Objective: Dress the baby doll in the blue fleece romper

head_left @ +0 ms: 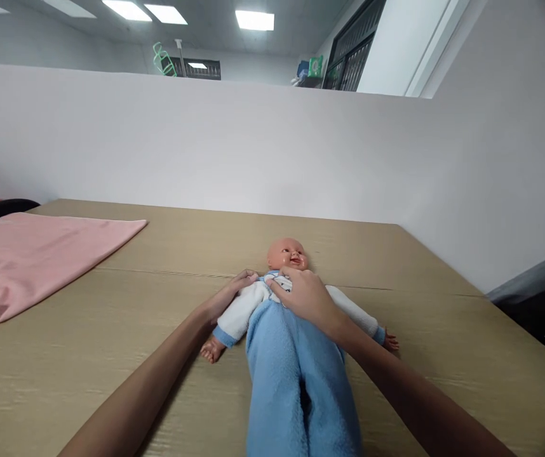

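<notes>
A baby doll point(288, 252) lies on its back, head away from me, arms spread out to both sides. It wears a fuzzy white top point(241, 308) with blue cuffs and light blue fuzzy trousers point(277, 362). My left hand point(239, 284) is at the doll's shoulder on the left, fingers closed on the edge of the top near the collar. Over the chest, my right hand point(309, 297) pinches the front of the top just under the chin. That hand hides part of the chest print and the shoulder on the right.
A tan table point(177, 355) with a seam across it carries the doll. Pink cloth point(39, 260) lies spread at the left edge. Behind stands a low white partition wall point(206, 139); a dark object point(539, 311) is beyond the table's right edge.
</notes>
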The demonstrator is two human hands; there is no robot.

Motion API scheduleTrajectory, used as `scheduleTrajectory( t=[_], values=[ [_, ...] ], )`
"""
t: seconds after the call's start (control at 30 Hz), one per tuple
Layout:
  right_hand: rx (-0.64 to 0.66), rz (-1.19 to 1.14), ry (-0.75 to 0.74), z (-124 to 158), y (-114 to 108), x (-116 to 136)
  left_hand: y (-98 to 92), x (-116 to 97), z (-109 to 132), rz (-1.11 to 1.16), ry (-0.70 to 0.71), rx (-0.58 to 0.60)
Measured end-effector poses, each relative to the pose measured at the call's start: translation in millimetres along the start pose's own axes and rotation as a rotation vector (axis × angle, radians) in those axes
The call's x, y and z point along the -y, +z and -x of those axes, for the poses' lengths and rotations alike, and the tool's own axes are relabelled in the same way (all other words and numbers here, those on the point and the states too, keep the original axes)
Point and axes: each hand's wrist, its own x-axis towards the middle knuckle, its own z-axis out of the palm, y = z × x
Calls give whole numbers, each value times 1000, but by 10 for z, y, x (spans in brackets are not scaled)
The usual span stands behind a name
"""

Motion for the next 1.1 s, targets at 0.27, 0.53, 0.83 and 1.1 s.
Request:
scheduleTrajectory(
  t=[0.27,0.53,0.83,1.1],
  values=[
    [-22,138,51,-29,-68,-7,-463,-379,84,-611,-73,301],
    [-36,135,93,73,-117,-93,-551,-539,118,-701,-16,401],
    [377,-437,38,515,-431,-832,-587,-424,91,-688,-1,349],
    [2,-477,63,1093,-245,-1213,13,-708,205,-894,371,187]
  ],
)
